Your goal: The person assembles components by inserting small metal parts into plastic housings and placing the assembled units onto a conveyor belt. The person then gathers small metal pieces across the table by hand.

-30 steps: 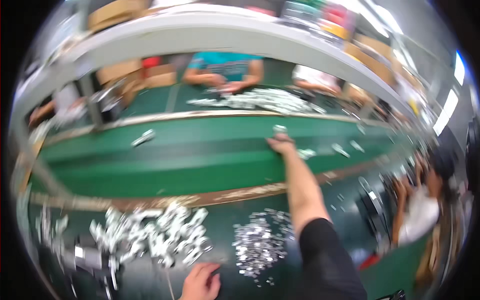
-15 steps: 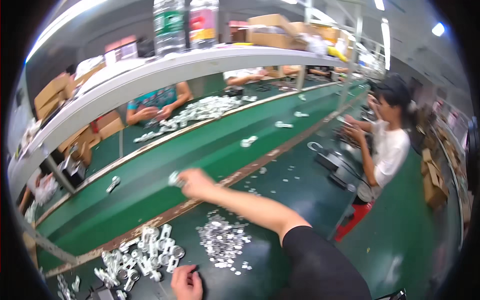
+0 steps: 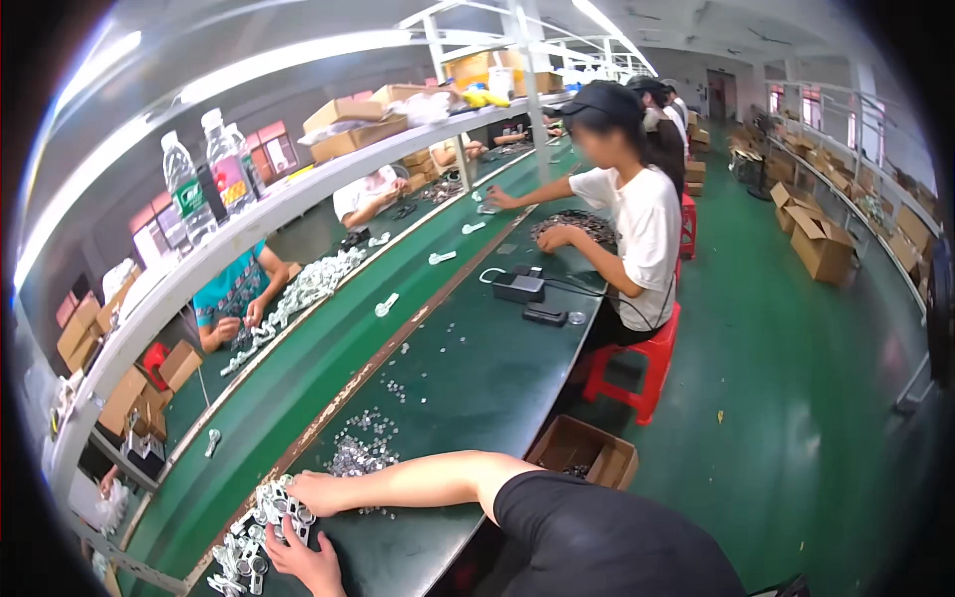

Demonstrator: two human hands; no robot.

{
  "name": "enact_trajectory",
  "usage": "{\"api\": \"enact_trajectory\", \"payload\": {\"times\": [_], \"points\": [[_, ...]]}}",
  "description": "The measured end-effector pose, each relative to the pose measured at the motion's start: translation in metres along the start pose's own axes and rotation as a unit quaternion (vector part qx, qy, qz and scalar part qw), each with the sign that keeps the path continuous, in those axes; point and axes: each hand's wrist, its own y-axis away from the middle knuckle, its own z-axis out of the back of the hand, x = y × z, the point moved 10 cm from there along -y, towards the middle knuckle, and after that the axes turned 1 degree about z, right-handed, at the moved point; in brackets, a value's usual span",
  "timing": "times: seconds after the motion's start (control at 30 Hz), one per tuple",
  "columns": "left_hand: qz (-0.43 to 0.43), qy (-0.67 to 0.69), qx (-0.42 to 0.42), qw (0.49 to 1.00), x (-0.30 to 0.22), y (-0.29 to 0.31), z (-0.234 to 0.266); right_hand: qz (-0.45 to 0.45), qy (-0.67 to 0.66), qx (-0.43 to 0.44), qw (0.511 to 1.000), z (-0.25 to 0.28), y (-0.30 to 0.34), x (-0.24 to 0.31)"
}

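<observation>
A heap of white plastic parts with handles and round grey ends (image 3: 249, 542) lies on the green bench at the lower left. My right hand (image 3: 318, 494) reaches across to the top of this heap, its fingertips down among the parts and partly hidden. Just below it, my left hand (image 3: 304, 563) rests against the heap's right side with fingers spread, touching the parts. Beside my right wrist is a pile of small silvery pieces (image 3: 360, 456), some scattered farther up the bench.
A green conveyor belt (image 3: 338, 343) carries a few spaced white parts. A shelf (image 3: 269, 204) with bottles and boxes runs above it. To the right, a co-worker in white (image 3: 637, 214) sits by a black power adapter (image 3: 519, 288). An open carton (image 3: 609, 463) stands below the bench edge.
My right hand has come back from over the belt, where it had a white part, to the heap. My left hand has moved up against the heap. The view has swung right.
</observation>
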Motion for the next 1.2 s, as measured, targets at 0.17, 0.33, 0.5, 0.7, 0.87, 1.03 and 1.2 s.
{"api": "enact_trajectory", "payload": {"times": [0.17,0.33,0.5,0.7,0.87,1.03,1.2], "points": [[0.001,0.003,-0.017,1.0,0.006,0.007,0.005,0.047,0.038,-0.062,0.996,0.04,0.022,0.024],[-0.031,0.004,0.005,1.0,-0.029,0.018,0.003,0.062,0.133,-0.174,0.974,0.102,0.067,-0.011],[-0.055,-0.053,-0.044,0.996,-0.006,0.028,0.006,0.007,0.165,-0.183,0.969,0.132,0.095,-0.039],[-0.084,0.0,-0.003,0.996,-0.052,0.002,0.016,0.054,0.157,-0.271,0.948,0.195,0.176,-0.089],[-0.138,0.211,0.076,0.965,-0.077,0.019,0.011,-0.086,0.086,-0.217,0.968,0.164,0.182,-0.158],[-0.15,0.092,0.239,0.955,-0.114,0.051,-0.031,-0.205,0.191,-0.129,0.951,0.152,0.157,-0.191],[-0.091,0.149,0.238,0.955,-0.125,0.028,-0.052,-0.379,0.219,-0.177,0.881,0.224,0.181,-0.281]]}}
